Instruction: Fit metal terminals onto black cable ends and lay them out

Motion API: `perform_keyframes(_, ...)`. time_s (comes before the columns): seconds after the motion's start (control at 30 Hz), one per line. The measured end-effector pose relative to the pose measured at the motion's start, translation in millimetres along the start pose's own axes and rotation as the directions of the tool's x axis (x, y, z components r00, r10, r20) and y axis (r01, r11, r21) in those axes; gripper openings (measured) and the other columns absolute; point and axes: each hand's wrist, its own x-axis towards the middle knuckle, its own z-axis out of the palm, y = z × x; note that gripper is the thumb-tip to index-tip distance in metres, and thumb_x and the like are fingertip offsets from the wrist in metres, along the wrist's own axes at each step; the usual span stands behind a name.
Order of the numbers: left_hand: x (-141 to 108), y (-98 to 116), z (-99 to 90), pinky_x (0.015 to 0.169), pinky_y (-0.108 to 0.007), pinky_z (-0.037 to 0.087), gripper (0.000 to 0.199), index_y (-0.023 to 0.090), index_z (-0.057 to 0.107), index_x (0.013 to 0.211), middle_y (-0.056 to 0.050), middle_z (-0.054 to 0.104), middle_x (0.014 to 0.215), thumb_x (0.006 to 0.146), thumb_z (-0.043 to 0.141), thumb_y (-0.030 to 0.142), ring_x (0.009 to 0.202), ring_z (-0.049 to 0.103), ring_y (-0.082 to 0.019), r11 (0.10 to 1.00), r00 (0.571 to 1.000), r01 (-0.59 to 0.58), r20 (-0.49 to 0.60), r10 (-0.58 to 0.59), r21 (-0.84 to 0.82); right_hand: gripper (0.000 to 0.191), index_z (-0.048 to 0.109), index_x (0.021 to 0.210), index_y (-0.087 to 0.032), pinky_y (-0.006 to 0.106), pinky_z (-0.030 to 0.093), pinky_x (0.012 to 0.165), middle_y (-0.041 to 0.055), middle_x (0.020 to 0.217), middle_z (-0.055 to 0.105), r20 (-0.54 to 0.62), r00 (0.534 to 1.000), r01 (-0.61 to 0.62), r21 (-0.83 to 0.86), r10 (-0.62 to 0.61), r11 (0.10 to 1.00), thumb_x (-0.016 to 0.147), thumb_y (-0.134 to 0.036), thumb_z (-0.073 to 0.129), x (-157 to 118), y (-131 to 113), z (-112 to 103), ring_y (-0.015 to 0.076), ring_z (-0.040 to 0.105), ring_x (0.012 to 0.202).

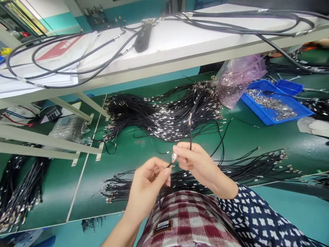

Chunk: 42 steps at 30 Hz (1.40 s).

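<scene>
The small pale connector (174, 157) sits between your two hands, in front of you above the near edge of the green table (89, 192); your left hand (150, 181) pinches a thin black cable (170, 165) just below it, thumb against fingertips, the grip narrow; your right hand (195, 163) is closed on a black cable end (190, 132) that stands up past its fingers, its thumb tip right by the connector; whether both lengths belong to one cable, you cannot tell from here.

Under and beside your hands lies a near cable bundle (252, 164); beyond them a larger cable bundle (164, 116) spreads across the table, bright metal along its middle; at its right end stands a pinkish plastic bag (238, 80) of small parts, and next to that a blue tray (290, 118) holding metal pieces (272, 103); off to your left is another cable bundle (28, 181); above the table runs a white shelf (180, 51), with looped thick black cables (231, 30) and a black-handled tool (143, 37) on it.
</scene>
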Motion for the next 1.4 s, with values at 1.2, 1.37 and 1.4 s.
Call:
perform_keyframes(1.2,21,27,-8.2,0.044,-0.019,0.016,0.022,0.015,0.062,0.084,0.010,0.028,0.051,0.083,0.069,0.036,0.044,0.019,-0.003,0.952,0.989,-0.086,-0.140,0.046,-0.293,0.027,0.070,0.099,-0.017,0.021,0.041,0.054,-0.0012,0.064,0.060,0.091,0.983,0.185,-0.374,-0.162,0.909,0.098,-0.034,0.048,-24,31,11,0.0091,0.052,0.055)
perform_keyframes(1.37,22,26,-9.4,0.044,-0.020,0.016,0.022,0.014,0.062,0.072,0.009,0.026,0.049,0.081,0.071,0.033,0.044,0.019,-0.004,0.964,0.979,-0.076,-0.204,0.023,-0.255,0.026,0.073,0.102,-0.018,0.021,0.045,0.054,-0.0010,0.063,0.062,0.079,0.984,0.177,-0.419,-0.159,0.891,0.096,-0.032,0.052,-27,33,11,0.0091,0.056,0.054)
perform_keyframes(1.4,22,25,-9.8,0.044,-0.021,0.015,0.024,0.014,0.060,0.070,0.009,0.025,0.049,0.081,0.070,0.032,0.045,0.019,-0.005,0.963,0.980,-0.065,-0.200,0.012,-0.260,0.025,0.073,0.102,-0.018,0.021,0.046,0.055,-0.0011,0.063,0.063,0.082,0.984,0.179,-0.425,-0.160,0.887,0.096,-0.032,0.053,-26,34,12,0.0092,0.057,0.055)
